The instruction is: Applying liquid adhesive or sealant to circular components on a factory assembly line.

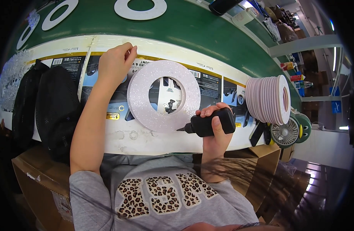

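A white glittery flat ring lies in front of me on printed card sheets, which show through its hole. My right hand is wrapped round a black squeeze bottle, tilted sideways with its thin nozzle pointing left. The nozzle tip is at the ring's lower right edge; whether it touches cannot be made out. Beyond the ring's upper left edge, my left hand is raised with curled fingers drawn together. Anything small between those fingertips is hidden.
A stack of similar rings stands at the right, beside a small green fan. Black fabric items and clear, glittering material lie at the left. More rings rest on the green table. Cardboard boxes stand below.
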### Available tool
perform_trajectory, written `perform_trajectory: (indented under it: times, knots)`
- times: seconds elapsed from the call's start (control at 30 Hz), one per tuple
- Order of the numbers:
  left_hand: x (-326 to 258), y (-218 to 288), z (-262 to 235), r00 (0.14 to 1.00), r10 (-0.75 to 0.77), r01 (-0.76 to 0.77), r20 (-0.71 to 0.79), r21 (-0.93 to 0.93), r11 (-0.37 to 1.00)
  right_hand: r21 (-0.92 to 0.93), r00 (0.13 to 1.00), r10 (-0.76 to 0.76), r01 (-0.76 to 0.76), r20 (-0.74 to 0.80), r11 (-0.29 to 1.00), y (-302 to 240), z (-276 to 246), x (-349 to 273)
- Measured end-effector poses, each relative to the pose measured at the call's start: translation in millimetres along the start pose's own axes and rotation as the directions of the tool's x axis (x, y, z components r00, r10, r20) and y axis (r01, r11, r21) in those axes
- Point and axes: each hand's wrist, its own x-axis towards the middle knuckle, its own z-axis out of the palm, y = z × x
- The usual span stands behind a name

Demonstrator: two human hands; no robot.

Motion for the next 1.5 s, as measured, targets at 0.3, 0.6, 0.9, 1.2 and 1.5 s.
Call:
perform_trajectory:
  times: [0.3,0.6,0.9,1.2,1.5]
  knots:
    - [0.3,0.4,-0.5,1.0,0.005,-0.005,-0.007,0.006,1.0,-0.016,0.999,0.044,-0.044,-0.022,0.999,-0.9,-1.7,-1.0]
    - [0.3,0.5,-0.4,1.0,0.002,-0.002,-0.001,0.007,1.0,0.034,0.997,0.066,-0.064,-0.049,0.997,-3.7,0.9,0.0]
    - [-3.0,-2.3,2.9,1.0,-0.005,0.005,0.002,-0.008,1.0,0.298,0.986,0.156,-0.132,-0.057,0.945,-5.1,-15.1,5.8]
    - [3.3,-1.8,-7.2,0.999,0.027,-0.027,-0.034,0.011,1.0,0.8,0.967,0.253,-0.153,0.002,0.58,-15.0,-22.3,47.3]
    - [0.4,19.1,-3.7,0.983,0.132,-0.135,-0.124,-0.012,0.991,0.875,0.966,0.255,-0.152,0.034,0.459,0.2,-71.6,86.7]
